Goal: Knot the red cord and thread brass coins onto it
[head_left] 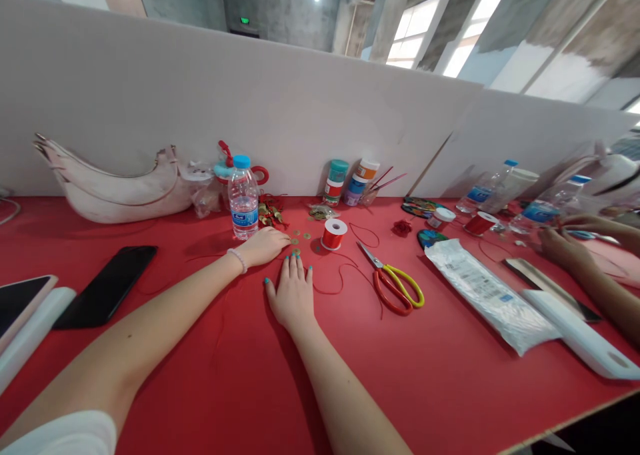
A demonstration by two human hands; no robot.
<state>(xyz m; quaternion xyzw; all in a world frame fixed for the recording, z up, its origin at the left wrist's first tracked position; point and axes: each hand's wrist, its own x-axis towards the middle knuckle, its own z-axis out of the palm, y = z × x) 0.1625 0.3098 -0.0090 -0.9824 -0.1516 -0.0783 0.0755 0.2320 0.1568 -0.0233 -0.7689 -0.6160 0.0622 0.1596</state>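
The right hand (293, 296) is lying flat on the red counter (230, 388), fingers (293, 269) spread, and little gold coins (295, 241) are sitting at its twelve o'clock. The left hand (263, 246) is resting beside them at eleven o'clock; I cannot tell if its fingers are pinching one.

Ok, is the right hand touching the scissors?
Apart. The head view shows red table between the right hand and the scissors, which lie off to its right.

No wording is reading clearly | green wall sign (245, 21) is glowing, too small | bottle label (245, 219), parcel label (481, 283) are showing blurred print
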